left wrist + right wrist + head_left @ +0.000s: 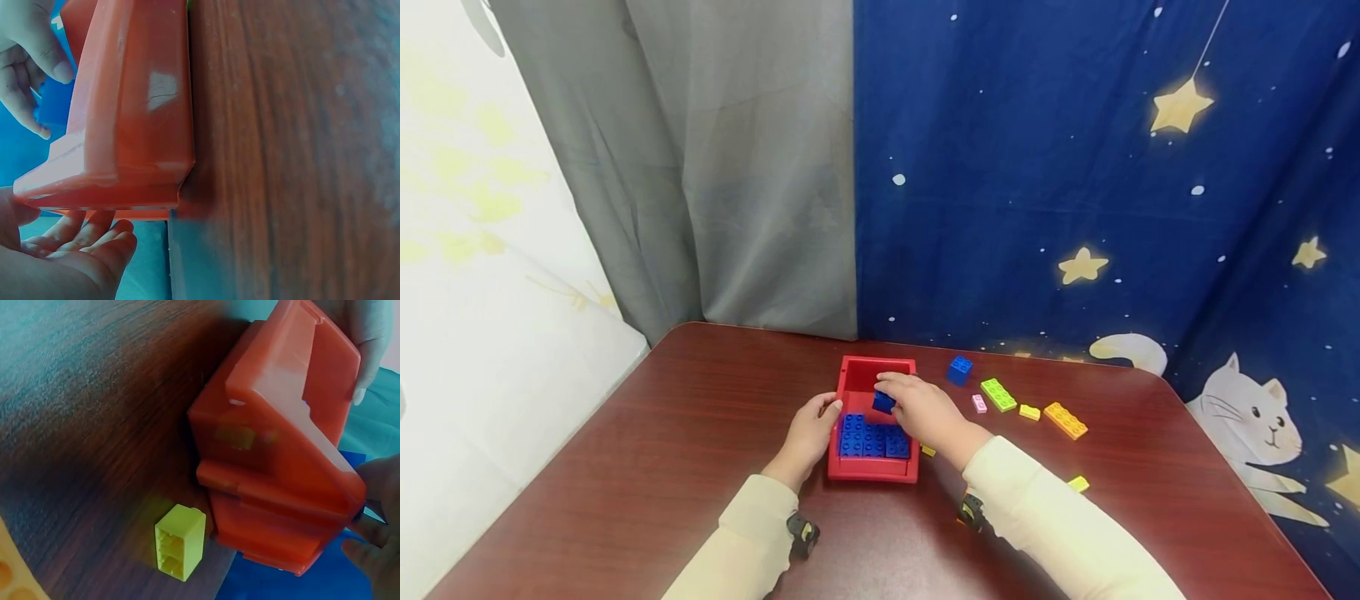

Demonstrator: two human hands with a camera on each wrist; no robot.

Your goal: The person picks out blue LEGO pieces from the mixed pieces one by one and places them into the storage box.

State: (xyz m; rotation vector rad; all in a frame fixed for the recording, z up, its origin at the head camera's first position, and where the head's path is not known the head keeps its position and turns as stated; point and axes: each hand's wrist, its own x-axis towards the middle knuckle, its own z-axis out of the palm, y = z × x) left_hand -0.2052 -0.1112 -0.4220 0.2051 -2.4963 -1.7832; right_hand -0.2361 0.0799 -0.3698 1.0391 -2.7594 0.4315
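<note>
A red open bin (872, 477) stands on the table, with several blue building bricks (862, 442) packed side by side in its near part. My left hand (806, 432) grips the bin's left side, thumb at the rim and fingers against the outer wall (150, 131). Over the bin's right half, my right hand (928, 412) pinches a blue building brick (883, 402) between thumb and fingers, just beyond the packed ones. The same brick (55, 103) shows past the bin's edge in the left wrist view, partly hidden by the wall.
Right of the bin lie a blue brick (959, 370), a lime green brick (998, 395), a small pink one (979, 403), a yellow one (1029, 412) and an orange one (1066, 421). Another yellow brick (181, 540) lies close by the bin's right wall. Curtains (1000, 208) hang behind the table.
</note>
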